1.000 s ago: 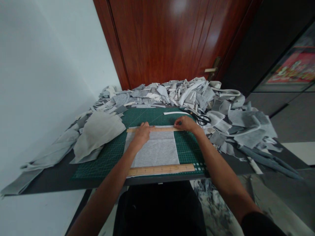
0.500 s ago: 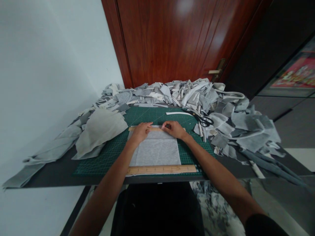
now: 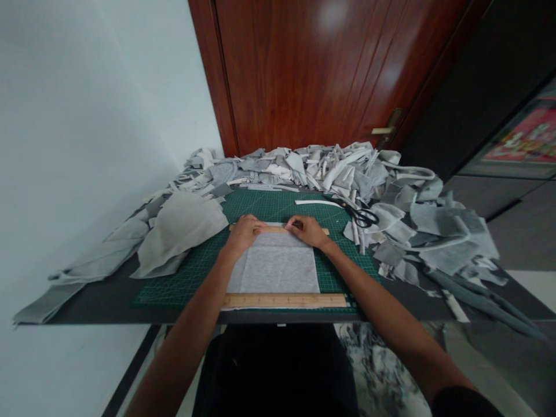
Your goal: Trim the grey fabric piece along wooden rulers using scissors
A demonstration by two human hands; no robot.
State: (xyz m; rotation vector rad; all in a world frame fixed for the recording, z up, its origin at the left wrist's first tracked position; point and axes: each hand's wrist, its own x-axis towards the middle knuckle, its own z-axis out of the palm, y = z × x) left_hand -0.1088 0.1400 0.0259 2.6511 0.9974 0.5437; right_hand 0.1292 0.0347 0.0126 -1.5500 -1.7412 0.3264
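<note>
A light grey piece of fabric point(image 3: 278, 269) lies flat on a green cutting mat point(image 3: 334, 246). Across its far end runs a narrow wooden ruler point(image 3: 275, 230); a wider wooden ruler point(image 3: 286, 300) covers its near edge. My left hand point(image 3: 247, 233) is at the left part of the far ruler, fingertips closed together at the fabric's far edge. To its right, my right hand point(image 3: 307, 229) pinches that same edge between thumb and forefinger, just over the ruler. What exactly lies between the fingertips is small and partly hidden.
Black-handled scissors point(image 3: 362, 215) lie right of the mat's far part, beside a white strip point(image 3: 317, 202). Heaped grey scraps point(image 3: 295, 165) line the table's back and right side. A large pale fabric piece point(image 3: 178, 229) overlaps the mat's left side. A wooden door point(image 3: 304, 75) stands behind.
My left fingertips have drawn closer together and lower toward the ruler. The right hand keeps its pinch in nearly the same place. The whole view has shifted slightly.
</note>
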